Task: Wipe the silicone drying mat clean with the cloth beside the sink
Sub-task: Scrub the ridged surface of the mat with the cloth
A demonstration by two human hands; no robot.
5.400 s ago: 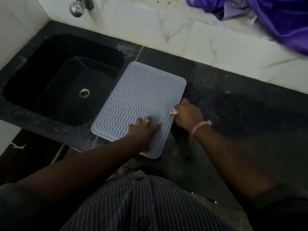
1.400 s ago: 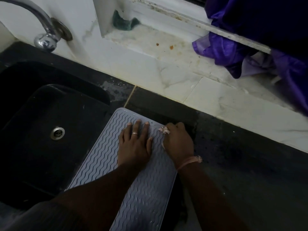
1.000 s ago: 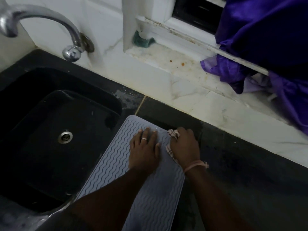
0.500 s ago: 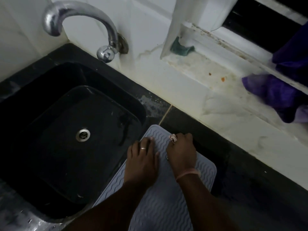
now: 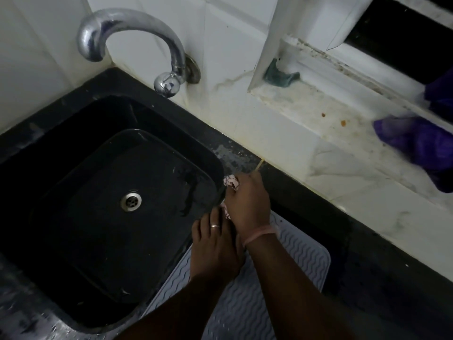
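Observation:
The grey silicone drying mat [image 5: 301,261], ribbed with wavy lines, lies on the dark counter right of the sink, largely covered by my arms. My right hand [image 5: 247,204] grips a small pink-and-white checked cloth [image 5: 231,182] at the mat's far left corner, by the sink's rim; bits of cloth stick out past the knuckles. My left hand [image 5: 215,246] lies flat on the mat just below it, fingers straight, a ring on one finger.
A black sink [image 5: 105,192] with a steel drain [image 5: 131,201] fills the left. A chrome tap [image 5: 137,42] curves over it from the white tiled wall. On the stained sill lie a green scrap [image 5: 280,76] and purple fabric [image 5: 416,143].
Both hands have travelled up the mat from its near edge to its far corner by the sink, the right one carrying the cloth. The view has swung left toward the sink and tap.

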